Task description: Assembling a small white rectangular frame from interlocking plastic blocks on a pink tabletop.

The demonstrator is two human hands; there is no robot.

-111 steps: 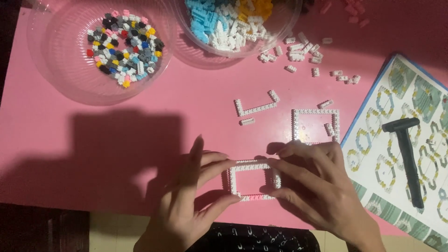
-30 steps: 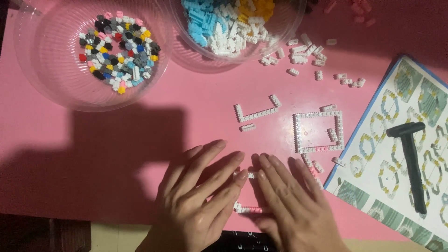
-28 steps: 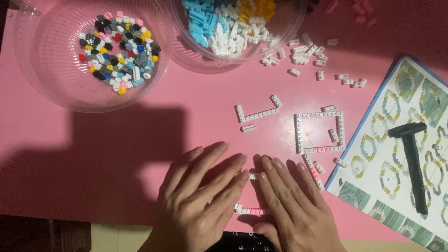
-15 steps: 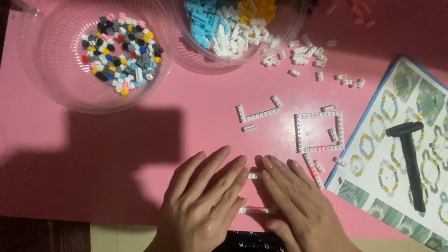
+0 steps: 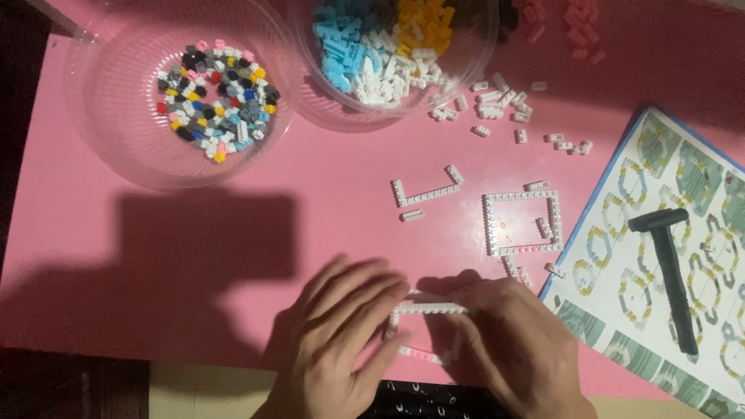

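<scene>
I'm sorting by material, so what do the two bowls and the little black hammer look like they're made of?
Left bowl and right bowl: clear, glossy, probably thin plastic, since the pink table shows through their walls. Black hammer: matte, uniformly black, likely moulded plastic, though the look alone leaves that open.

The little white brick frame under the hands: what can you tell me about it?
The white brick frame is a small rectangular outline of tiny plastic building bricks, mostly white, with a few pink ones along its near edge. It lies flat on the pink table near the front edge. The left hand and the right hand press on it from either side, covering its ends; only the far rail and part of the near rail show.
</scene>
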